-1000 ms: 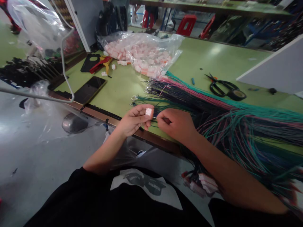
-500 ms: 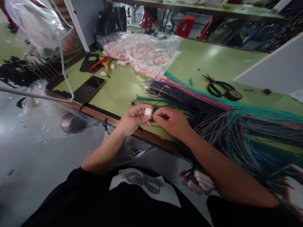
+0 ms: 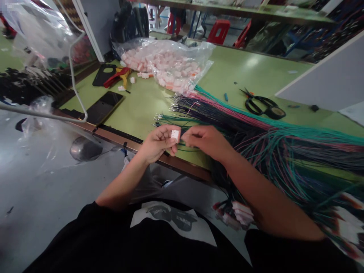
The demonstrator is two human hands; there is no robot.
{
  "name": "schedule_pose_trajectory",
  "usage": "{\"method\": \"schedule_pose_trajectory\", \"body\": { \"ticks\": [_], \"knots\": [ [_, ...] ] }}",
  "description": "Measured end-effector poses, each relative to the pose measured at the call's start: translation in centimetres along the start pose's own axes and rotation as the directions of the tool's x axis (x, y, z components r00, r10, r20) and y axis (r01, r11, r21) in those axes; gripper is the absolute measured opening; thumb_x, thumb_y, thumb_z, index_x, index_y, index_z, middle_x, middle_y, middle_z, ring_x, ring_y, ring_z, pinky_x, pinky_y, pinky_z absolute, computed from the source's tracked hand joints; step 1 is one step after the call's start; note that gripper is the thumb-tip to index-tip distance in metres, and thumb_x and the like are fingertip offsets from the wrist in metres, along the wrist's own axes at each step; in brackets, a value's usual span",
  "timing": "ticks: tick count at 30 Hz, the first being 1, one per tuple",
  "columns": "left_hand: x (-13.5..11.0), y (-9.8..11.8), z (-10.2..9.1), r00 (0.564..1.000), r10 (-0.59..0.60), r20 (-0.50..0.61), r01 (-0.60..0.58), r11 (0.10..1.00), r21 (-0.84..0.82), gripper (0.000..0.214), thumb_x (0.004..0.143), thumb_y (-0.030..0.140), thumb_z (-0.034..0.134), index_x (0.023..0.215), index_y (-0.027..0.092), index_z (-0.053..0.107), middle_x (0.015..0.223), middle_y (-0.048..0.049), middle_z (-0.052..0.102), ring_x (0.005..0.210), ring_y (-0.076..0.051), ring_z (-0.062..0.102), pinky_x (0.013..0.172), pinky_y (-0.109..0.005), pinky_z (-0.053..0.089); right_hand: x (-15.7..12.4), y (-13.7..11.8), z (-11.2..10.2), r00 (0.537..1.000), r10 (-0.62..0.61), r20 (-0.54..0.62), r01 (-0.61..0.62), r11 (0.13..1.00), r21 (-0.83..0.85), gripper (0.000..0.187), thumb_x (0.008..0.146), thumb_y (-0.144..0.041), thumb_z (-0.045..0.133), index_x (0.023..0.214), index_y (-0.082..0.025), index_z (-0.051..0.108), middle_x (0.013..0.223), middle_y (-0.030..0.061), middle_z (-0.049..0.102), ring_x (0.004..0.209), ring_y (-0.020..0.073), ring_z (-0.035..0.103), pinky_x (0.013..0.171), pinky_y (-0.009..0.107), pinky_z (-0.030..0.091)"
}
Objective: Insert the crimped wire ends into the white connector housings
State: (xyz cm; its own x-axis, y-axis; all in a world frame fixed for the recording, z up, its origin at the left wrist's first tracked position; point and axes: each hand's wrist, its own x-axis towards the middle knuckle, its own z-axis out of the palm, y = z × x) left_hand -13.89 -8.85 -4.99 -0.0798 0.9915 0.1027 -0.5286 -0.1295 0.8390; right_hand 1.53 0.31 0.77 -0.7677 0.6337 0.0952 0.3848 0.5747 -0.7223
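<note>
Between thumb and fingers, my left hand (image 3: 155, 146) grips a small white plastic connector housing (image 3: 174, 135) with an orange edge. Just right of it my right hand (image 3: 209, 144) is closed in a pinch, its fingertips close to the orange side. Whatever is in that pinch is too small and blurred to make out. Behind both hands, dark wires (image 3: 196, 110) with metal terminals on their ends lie on the green table (image 3: 136, 113). Green and pink wires (image 3: 241, 117) run alongside them to the right.
A clear bag of connector housings (image 3: 173, 64) lies at the back. To the left are a phone (image 3: 105, 108), red and yellow pliers (image 3: 118, 77) and a bent metal rod (image 3: 72, 76). Black scissors (image 3: 256, 104) and a tape roll (image 3: 275, 112) lie right. Finished-looking connectors (image 3: 241, 213) hang below the edge.
My right hand's fingertips have shifted slightly beside the connector housing and look blurred. My left hand keeps its hold. The whole view has moved a little.
</note>
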Motion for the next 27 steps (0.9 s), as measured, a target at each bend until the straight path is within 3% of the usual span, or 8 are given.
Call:
{"method": "schedule_pose_trajectory", "body": {
  "ticks": [2, 4, 7, 10, 13, 20, 25, 27],
  "knots": [
    [-0.4, 0.5, -0.2, 0.999, 0.004, 0.048, -0.001, 0.998, -0.063, 0.038, 0.063, 0.028, 0.078, 0.095, 0.015, 0.063, 0.060, 0.0048, 0.059, 0.039, -0.005, 0.053, 0.034, -0.014, 0.038, 0.3, 1.0, -1.7, 0.998, 0.000, -0.059, -0.001, 1.000, -0.022, 0.027, 0.082, -0.037, 0.049, 0.074, -0.018, 0.067, 0.074, 0.0027, 0.068, 0.068, 0.0137, 0.059, 0.063, 0.024, 0.040],
    [-0.7, 1.0, -0.4, 0.996, 0.020, 0.088, -0.010, 0.994, -0.109, 0.034, 0.062, 0.027, 0.077, 0.091, 0.016, 0.065, 0.057, 0.0049, 0.058, 0.034, -0.004, 0.048, 0.029, -0.014, 0.030, 0.7, 2.0, -2.8, 0.994, 0.020, -0.103, -0.043, 0.974, -0.224, 0.022, 0.082, -0.032, 0.050, 0.078, -0.019, 0.068, 0.080, 0.0039, 0.070, 0.072, 0.0151, 0.060, 0.064, 0.024, 0.039],
    [-0.9, 1.3, -0.5, 0.990, 0.009, 0.143, 0.006, 0.994, -0.106, 0.030, 0.060, 0.025, 0.075, 0.086, 0.015, 0.066, 0.053, 0.0045, 0.056, 0.032, -0.004, 0.045, 0.028, -0.015, 0.027, 1.0, 2.6, -2.7, 0.995, 0.084, 0.044, -0.044, 0.822, -0.567, 0.013, 0.078, -0.024, 0.056, 0.080, -0.020, 0.069, 0.085, 0.0043, 0.071, 0.077, 0.0169, 0.060, 0.061, 0.024, 0.035],
    [-1.2, 1.5, -0.3, 0.986, -0.006, 0.165, 0.017, 0.998, -0.066, 0.027, 0.061, 0.023, 0.074, 0.086, 0.015, 0.066, 0.051, 0.0046, 0.055, 0.033, -0.004, 0.045, 0.029, -0.015, 0.028, 1.2, 2.5, -1.8, 0.975, 0.148, 0.164, 0.012, 0.705, -0.709, 0.014, 0.079, -0.022, 0.054, 0.080, -0.019, 0.068, 0.088, 0.0053, 0.071, 0.079, 0.0176, 0.060, 0.057, 0.025, 0.031],
    [-1.9, 1.8, -0.2, 0.988, -0.027, 0.155, 0.024, 1.000, 0.019, 0.025, 0.064, 0.021, 0.073, 0.088, 0.015, 0.067, 0.051, 0.0042, 0.055, 0.036, -0.005, 0.048, 0.032, -0.014, 0.031, 1.1, 2.5, -1.9, 0.977, 0.152, 0.151, -0.002, 0.713, -0.702, 0.014, 0.080, -0.022, 0.053, 0.077, -0.019, 0.067, 0.084, 0.0045, 0.070, 0.076, 0.0170, 0.060, 0.056, 0.025, 0.030],
    [-2.6, 2.1, -0.3, 0.972, -0.187, 0.145, 0.167, 0.976, 0.141, 0.023, 0.066, 0.018, 0.072, 0.089, 0.016, 0.065, 0.052, 0.0038, 0.057, 0.041, -0.006, 0.051, 0.036, -0.015, 0.035, 1.0, 2.8, -2.6, 0.998, 0.061, -0.007, -0.059, 0.917, -0.394, 0.009, 0.070, -0.018, 0.055, 0.071, -0.018, 0.064, 0.073, 0.0011, 0.068, 0.065, 0.0127, 0.058, 0.061, 0.022, 0.038],
    [-2.2, 1.8, -0.3, 0.974, -0.209, 0.090, 0.200, 0.975, 0.099, 0.027, 0.069, 0.018, 0.070, 0.095, 0.014, 0.062, 0.058, 0.0037, 0.058, 0.045, -0.006, 0.055, 0.038, -0.015, 0.040, 0.9, 2.6, -2.5, 0.989, -0.028, 0.142, 0.087, 0.901, -0.426, 0.016, 0.077, -0.028, 0.055, 0.075, -0.022, 0.070, 0.076, 0.0000, 0.071, 0.070, 0.0154, 0.060, 0.061, 0.025, 0.037],
    [-2.1, 1.8, -0.3, 0.974, -0.212, 0.079, 0.205, 0.975, 0.089, 0.029, 0.069, 0.018, 0.070, 0.097, 0.014, 0.061, 0.061, 0.0037, 0.058, 0.046, -0.007, 0.057, 0.040, -0.016, 0.043, 0.5, 2.6, -3.9, 0.999, -0.032, 0.042, 0.047, 0.903, -0.426, 0.013, 0.073, -0.028, 0.058, 0.065, -0.023, 0.067, 0.070, -0.0008, 0.069, 0.067, 0.0158, 0.057, 0.059, 0.026, 0.035]
  ]
}}
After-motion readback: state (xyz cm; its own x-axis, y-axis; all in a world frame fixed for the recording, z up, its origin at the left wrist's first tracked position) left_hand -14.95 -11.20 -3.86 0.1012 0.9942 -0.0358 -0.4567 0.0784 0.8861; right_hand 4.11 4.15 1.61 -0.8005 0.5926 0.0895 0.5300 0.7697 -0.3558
